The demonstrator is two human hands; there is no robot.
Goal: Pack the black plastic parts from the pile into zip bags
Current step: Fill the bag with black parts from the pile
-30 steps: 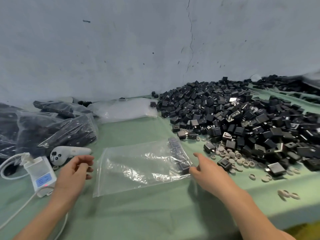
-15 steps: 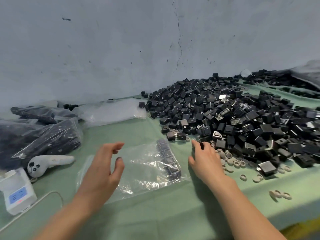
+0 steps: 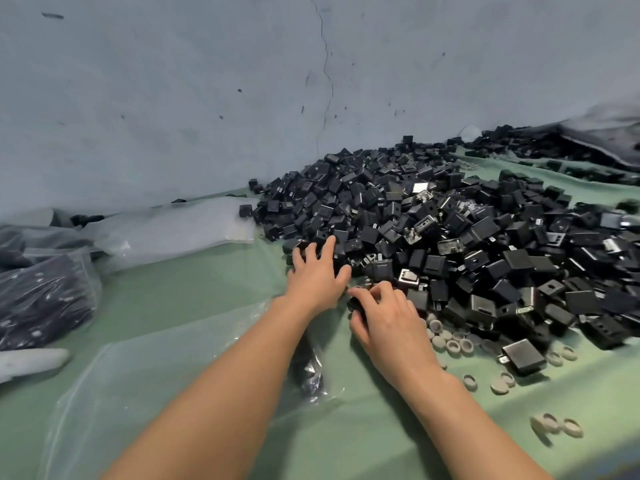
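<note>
Clear zip bag [image 3: 145, 393] is lying flat nearest, under the left forearm, with a few black parts [image 3: 311, 377] sitting at its right end. Both forearms are pointing forward, side by side. Right hand [image 3: 384, 317] is curling its fingers round 1 black part [image 3: 354, 303] at the near edge of the pile [image 3: 450, 230]. Left hand [image 3: 317, 275], just beyond, is resting spread, straight fingers on the pile, gripping nothing. Pile is sitting against the wall [image 3: 173, 98].
</note>
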